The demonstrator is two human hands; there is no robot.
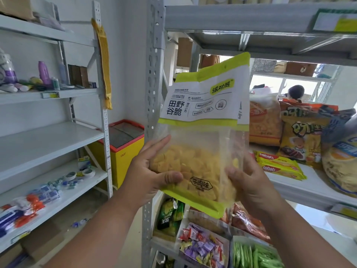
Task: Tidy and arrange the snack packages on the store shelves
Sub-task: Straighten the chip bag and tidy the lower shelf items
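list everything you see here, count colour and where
snack bags: two, lime green and white with clear windows, held up in front of the shelf post
wafer packs: two, yellow, right shelf
chip bags: several, orange and yellow, right shelf behind the wafers
candy box: one, mixed purple and red sweets, lower shelf
green packets: many, lower right
freezer chest: one, yellow with red rim, by the wall
tape rolls: a few, white, left shelf
left hand: grip on the bags' left side
right hand: grip on the bags' right side

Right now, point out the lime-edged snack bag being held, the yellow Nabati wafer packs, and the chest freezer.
lime-edged snack bag (202,105): head view, white printed label panel.
Nabati wafer packs (278,166): head view, top of the yellow stack.
chest freezer (123,136): head view, glass lid.
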